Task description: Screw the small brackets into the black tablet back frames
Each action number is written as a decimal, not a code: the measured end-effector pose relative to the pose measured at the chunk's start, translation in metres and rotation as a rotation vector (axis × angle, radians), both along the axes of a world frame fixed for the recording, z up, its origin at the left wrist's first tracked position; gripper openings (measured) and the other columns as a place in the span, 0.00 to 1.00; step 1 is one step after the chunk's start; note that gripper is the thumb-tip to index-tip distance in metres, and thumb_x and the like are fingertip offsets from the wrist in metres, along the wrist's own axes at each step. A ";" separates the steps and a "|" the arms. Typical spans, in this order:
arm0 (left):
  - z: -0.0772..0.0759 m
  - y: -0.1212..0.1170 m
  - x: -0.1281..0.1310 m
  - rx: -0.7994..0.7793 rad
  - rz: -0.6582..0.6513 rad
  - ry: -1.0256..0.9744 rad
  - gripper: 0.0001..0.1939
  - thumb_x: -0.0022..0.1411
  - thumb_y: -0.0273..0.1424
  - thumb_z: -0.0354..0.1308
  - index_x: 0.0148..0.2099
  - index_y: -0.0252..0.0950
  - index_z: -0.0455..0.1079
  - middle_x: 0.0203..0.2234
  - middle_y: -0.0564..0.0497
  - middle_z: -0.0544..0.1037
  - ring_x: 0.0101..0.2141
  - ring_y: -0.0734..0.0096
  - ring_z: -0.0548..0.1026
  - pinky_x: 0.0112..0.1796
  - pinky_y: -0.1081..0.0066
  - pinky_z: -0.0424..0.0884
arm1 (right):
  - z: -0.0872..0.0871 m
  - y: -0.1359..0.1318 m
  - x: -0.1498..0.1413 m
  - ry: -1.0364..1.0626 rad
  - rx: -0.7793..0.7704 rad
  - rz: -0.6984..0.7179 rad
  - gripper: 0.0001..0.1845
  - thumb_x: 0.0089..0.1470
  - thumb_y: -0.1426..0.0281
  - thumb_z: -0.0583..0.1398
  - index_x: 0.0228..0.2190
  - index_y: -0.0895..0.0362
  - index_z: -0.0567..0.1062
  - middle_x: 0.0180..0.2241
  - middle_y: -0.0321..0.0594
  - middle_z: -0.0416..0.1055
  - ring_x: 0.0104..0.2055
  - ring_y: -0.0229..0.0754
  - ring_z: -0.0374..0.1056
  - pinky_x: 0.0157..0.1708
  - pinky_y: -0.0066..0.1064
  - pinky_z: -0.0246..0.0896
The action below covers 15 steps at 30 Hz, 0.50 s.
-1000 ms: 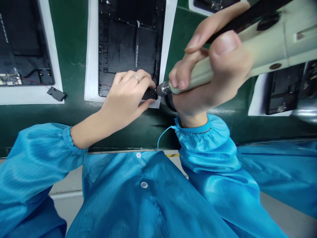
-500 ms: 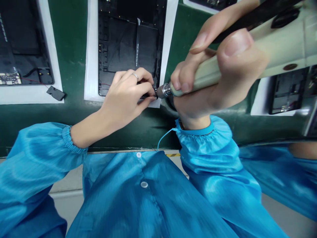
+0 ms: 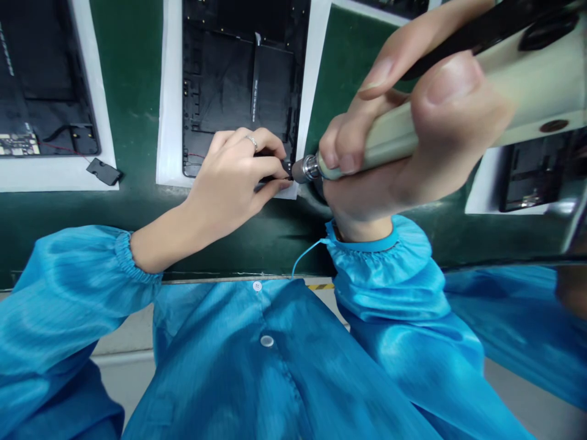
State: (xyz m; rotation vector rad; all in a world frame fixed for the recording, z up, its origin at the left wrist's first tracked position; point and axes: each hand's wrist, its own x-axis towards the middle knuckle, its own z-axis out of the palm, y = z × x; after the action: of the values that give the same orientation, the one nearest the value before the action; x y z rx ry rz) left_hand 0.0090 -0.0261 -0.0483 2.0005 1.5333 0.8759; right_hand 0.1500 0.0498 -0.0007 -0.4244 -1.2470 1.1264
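My right hand (image 3: 413,128) is wrapped round a cream electric screwdriver (image 3: 389,131), which lies tilted with its metal nose pointing left. That nose meets the lower right corner of a black tablet-like device with its inside exposed (image 3: 220,79). At the same corner my left hand (image 3: 243,165), a ring on one finger, has thumb and fingertips pinched on a small black part (image 3: 287,166). Fingers cover most of this part, and the screwdriver's tip is hidden at the contact. Under the device lies a white sheet (image 3: 169,134).
On the left, another opened device (image 3: 46,79) rests on white paper, a small black piece (image 3: 103,172) wired beside it. More devices lie at the top right and at the right (image 3: 532,174). The green table's (image 3: 229,250) front edge runs before me; a blue-clothed person (image 3: 509,305) sits at right.
My right hand and the screwdriver have shifted slightly to the right, with the nose still at the device's corner. The left hand stays nearly in place.
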 end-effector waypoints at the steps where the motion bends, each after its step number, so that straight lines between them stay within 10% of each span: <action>1: 0.000 0.000 0.000 -0.005 -0.001 -0.001 0.07 0.78 0.31 0.67 0.46 0.46 0.87 0.57 0.47 0.85 0.57 0.48 0.81 0.66 0.43 0.72 | 0.001 0.000 0.001 -0.019 0.021 -0.010 0.14 0.63 0.64 0.69 0.29 0.56 0.77 0.30 0.32 0.72 0.14 0.24 0.50 0.12 0.29 0.43; 7: 0.002 0.000 0.000 -0.022 -0.011 0.024 0.07 0.79 0.30 0.66 0.49 0.45 0.86 0.59 0.47 0.85 0.59 0.47 0.81 0.68 0.42 0.71 | -0.001 0.001 0.005 -0.234 0.080 -0.077 0.30 0.72 0.44 0.64 0.29 0.54 0.70 0.31 0.32 0.71 0.15 0.24 0.50 0.15 0.31 0.45; 15: 0.005 -0.001 0.001 0.010 0.042 0.069 0.32 0.71 0.27 0.76 0.72 0.41 0.72 0.65 0.39 0.79 0.65 0.42 0.79 0.65 0.47 0.75 | -0.016 0.012 -0.005 -0.292 0.144 -0.175 0.23 0.66 0.43 0.66 0.46 0.48 0.74 0.35 0.29 0.71 0.19 0.29 0.53 0.16 0.33 0.50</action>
State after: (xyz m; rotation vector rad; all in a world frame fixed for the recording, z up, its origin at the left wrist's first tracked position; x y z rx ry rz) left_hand 0.0103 -0.0270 -0.0432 2.0318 1.6177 0.8406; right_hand 0.1452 0.0613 -0.0172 -0.5916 -1.5035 0.8400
